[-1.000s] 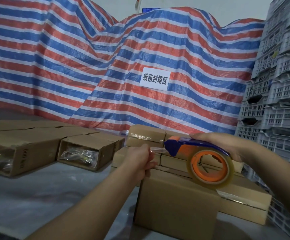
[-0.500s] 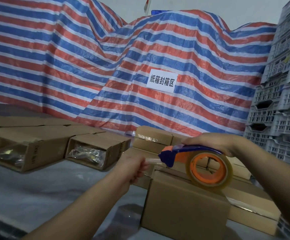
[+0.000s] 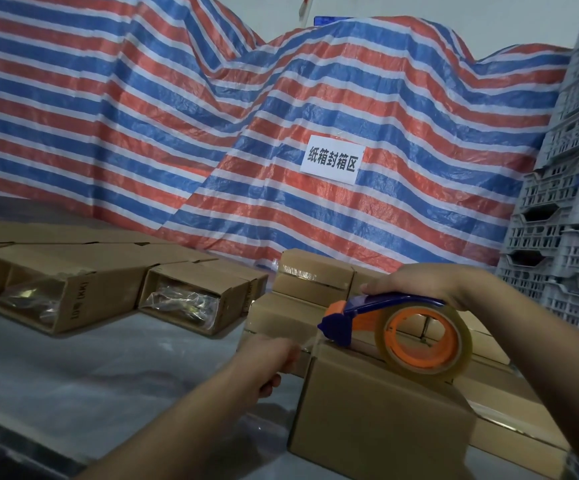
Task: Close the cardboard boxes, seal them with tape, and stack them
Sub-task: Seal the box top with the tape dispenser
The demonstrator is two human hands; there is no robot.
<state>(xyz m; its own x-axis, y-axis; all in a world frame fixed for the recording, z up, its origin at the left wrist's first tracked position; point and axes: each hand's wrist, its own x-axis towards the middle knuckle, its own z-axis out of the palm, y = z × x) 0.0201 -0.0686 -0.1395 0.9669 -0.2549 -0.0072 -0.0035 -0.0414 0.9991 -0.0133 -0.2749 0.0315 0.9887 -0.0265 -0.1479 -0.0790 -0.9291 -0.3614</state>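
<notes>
The closed brown cardboard box (image 3: 378, 410) stands on the grey table (image 3: 90, 368), at its near right part, in front of a stack of sealed brown boxes (image 3: 312, 282). On its top rests the blue and orange tape dispenser (image 3: 378, 317) with a roll of clear tape (image 3: 426, 341). The right hand (image 3: 430, 282) has its fingers curled over the dispenser handle. The left hand (image 3: 267, 358) pinches the clear tape end at the box's left top edge. Further left lie open brown boxes (image 3: 184, 299) with plastic bags inside. Behind hangs a red, blue and white striped tarpaulin (image 3: 212, 116) bearing a white paper sign (image 3: 332, 160); grey plastic crates (image 3: 565, 220) are stacked on the right.
</notes>
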